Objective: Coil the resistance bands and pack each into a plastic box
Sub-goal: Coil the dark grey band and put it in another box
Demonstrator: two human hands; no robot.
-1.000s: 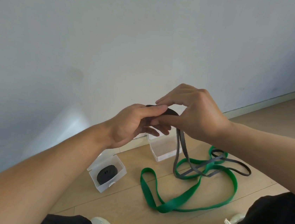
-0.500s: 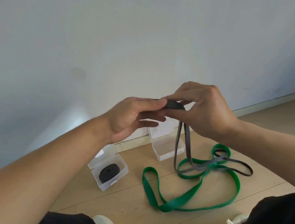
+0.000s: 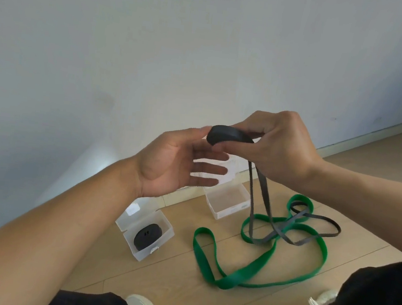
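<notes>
Down on the floor the green band (image 3: pixel 257 266) hasn't budged. Further up, the left hand (image 3: pixel 176 164) has let go, fingers now spread open, while the right hand (image 3: pixel 276 146) still pinches the half-coiled grey band (image 3: pixel 229 136) mid-air above the empty plastic box (image 3: pixel 229 203).

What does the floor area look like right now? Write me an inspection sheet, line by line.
Surface: wooden floor, planks bare between items.
Job's things: grey band part coiled, its tail hanging to the floor across the green band; near box holds a black coil; far box open, nothing in it.
Clutter: nothing seen.
Hands: right hand grips the grey coil; left hand open, fingertips at the coil.
Cables: nothing seen.
Surroundings: plain wall, skirting, person's shoes.
</notes>
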